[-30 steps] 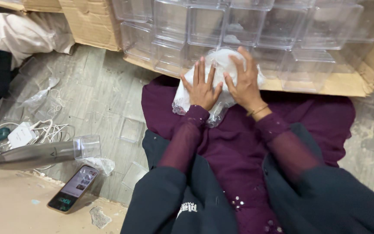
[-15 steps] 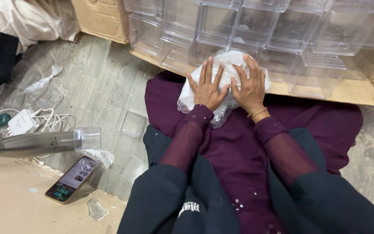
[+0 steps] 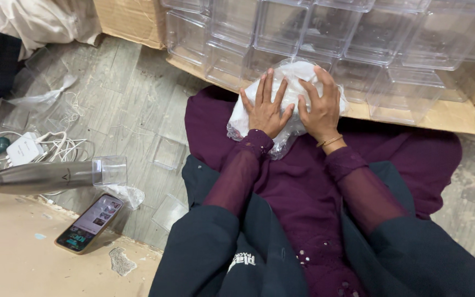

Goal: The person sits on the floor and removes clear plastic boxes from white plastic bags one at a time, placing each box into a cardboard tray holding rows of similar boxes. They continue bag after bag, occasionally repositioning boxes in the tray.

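Grey, worn floorboards [image 3: 111,99] are running under everything, with the white bundle [image 3: 287,93] serving as the landmark. Behind the bundle, stacked clear plastic boxes [image 3: 325,33] are sitting on a flattened sheet of brown cardboard [image 3: 441,115], square and glossy. Below the bundle, purple fabric [image 3: 303,187] is spreading over the person's lap, edged by a dark jacket [image 3: 204,247]. Far to the left of the bundle, a long silver metal tool [image 3: 34,179] is lying with a clear square cup [image 3: 109,169] at its tip; below that, a phone [image 3: 90,222] with a lit screen is resting at the rim of a beige mat [image 3: 12,253]. Left of the bundle, white cables [image 3: 61,146] are coiling around a small white charger block [image 3: 24,149]. The bundle itself is crinkly, wrapped in clear film, lying at the cardboard's edge. The left hand [image 3: 266,107] is lying flat on it, fingers spread; the right hand [image 3: 319,104] is pressing beside it, fingers spread and curled over the top.
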